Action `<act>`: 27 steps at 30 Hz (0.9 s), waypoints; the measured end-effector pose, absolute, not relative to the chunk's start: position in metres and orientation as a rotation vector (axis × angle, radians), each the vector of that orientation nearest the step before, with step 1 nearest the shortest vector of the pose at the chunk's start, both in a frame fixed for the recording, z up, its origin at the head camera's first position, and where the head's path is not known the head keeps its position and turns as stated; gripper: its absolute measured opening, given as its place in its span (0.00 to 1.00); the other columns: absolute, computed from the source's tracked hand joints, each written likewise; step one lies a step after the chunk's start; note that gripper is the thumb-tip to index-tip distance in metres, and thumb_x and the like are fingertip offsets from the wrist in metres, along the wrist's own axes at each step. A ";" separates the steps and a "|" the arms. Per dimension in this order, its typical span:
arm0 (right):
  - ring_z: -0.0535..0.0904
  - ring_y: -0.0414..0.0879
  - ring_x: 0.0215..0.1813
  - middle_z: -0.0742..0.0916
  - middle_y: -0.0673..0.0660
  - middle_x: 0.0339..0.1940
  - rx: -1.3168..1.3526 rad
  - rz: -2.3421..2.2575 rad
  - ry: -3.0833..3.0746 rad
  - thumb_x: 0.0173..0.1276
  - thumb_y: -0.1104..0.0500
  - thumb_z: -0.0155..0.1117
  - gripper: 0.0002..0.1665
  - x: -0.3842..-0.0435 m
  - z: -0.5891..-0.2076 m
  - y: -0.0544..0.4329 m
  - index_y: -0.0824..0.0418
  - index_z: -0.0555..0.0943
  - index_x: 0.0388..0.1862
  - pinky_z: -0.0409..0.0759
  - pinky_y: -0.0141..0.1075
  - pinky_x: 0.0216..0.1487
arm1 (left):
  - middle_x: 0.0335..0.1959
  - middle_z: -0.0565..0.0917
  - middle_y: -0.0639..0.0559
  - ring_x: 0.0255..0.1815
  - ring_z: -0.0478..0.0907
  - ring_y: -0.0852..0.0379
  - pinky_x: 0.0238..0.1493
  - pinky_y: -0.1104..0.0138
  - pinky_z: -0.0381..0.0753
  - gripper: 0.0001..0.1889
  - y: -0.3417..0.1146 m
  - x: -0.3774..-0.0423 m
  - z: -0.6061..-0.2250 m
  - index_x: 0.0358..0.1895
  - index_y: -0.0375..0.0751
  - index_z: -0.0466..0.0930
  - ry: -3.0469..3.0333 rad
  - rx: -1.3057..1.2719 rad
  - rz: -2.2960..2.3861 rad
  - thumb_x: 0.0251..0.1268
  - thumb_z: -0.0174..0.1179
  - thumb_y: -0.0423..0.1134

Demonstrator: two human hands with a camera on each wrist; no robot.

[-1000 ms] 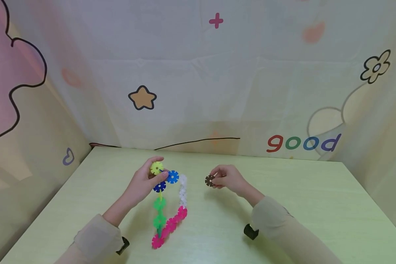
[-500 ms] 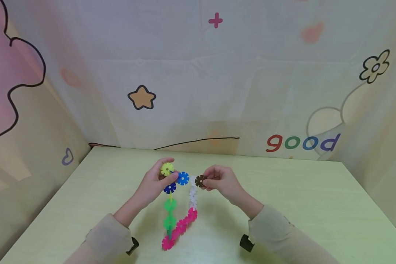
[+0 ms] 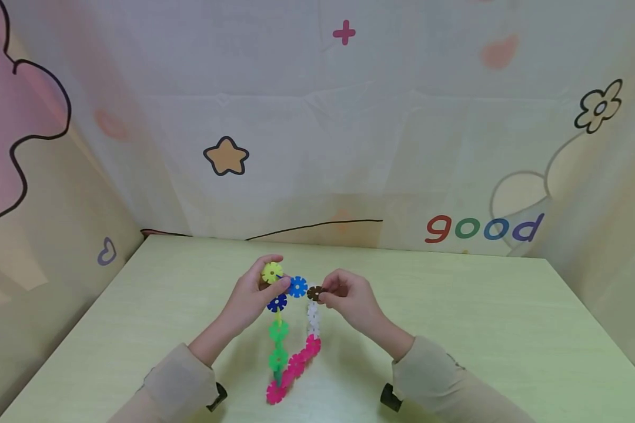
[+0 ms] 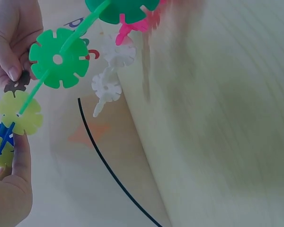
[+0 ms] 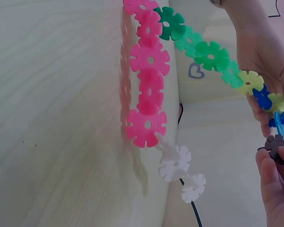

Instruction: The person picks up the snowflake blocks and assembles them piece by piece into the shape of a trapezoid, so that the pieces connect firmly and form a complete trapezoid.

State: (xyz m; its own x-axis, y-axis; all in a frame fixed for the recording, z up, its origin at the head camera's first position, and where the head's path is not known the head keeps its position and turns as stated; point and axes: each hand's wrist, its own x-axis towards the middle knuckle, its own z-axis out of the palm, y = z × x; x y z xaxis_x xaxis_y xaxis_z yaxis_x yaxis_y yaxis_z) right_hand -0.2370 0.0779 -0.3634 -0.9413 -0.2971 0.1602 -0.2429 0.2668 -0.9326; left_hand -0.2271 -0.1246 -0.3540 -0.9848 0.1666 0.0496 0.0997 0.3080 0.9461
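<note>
My left hand (image 3: 249, 296) pinches one end of a chain of slotted snowflake discs near a yellow disc (image 3: 272, 271) and a bright blue disc (image 3: 298, 287). Below hang a dark blue disc (image 3: 277, 304) and green discs (image 3: 278, 331). Pink discs (image 3: 296, 365) and white discs (image 3: 313, 318) continue the chain toward the right. Between thumb and fingers, my right hand (image 3: 357, 302) pinches a dark brown disc (image 5: 275, 145). In the right wrist view it meets the edge of the light blue disc (image 5: 279, 124); whether their slots interlock cannot be told.
The pale wood table (image 3: 455, 329) lies under both hands. A printed cloth backdrop (image 3: 296, 117) rises behind its far edge. Black wrist straps (image 3: 390, 398) show by the sleeves.
The right hand has brought the brown disc leftward to the bright blue one. The left hand has moved right, carrying the chain with it.
</note>
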 end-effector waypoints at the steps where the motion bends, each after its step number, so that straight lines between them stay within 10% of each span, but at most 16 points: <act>1: 0.81 0.48 0.31 0.84 0.61 0.31 -0.518 -1.796 2.471 0.56 0.70 0.60 0.04 -0.237 -0.364 0.077 0.66 0.76 0.31 0.78 0.30 0.32 | 0.41 0.78 0.46 0.39 0.78 0.57 0.39 0.69 0.78 0.26 -0.124 -0.227 -0.354 0.60 0.50 0.61 2.494 0.248 1.796 0.59 0.55 0.47; 27: 0.81 0.44 0.26 0.84 0.57 0.24 -0.843 -1.778 2.871 0.51 0.71 0.64 0.04 -0.224 -0.375 0.060 0.65 0.78 0.24 0.78 0.24 0.30 | 0.36 0.79 0.45 0.31 0.76 0.57 0.31 0.70 0.77 0.21 -0.111 -0.220 -0.358 0.56 0.44 0.63 2.628 0.155 1.833 0.61 0.54 0.42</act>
State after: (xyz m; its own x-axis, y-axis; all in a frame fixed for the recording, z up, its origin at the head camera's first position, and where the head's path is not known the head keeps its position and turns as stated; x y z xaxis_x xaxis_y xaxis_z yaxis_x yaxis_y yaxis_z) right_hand -0.2239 0.0604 -0.3746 -0.8292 -0.2181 0.5146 -0.5579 0.3790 -0.7383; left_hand -0.2201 -0.1108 -0.3579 -0.9931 0.0412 0.1094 0.1169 0.3433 0.9319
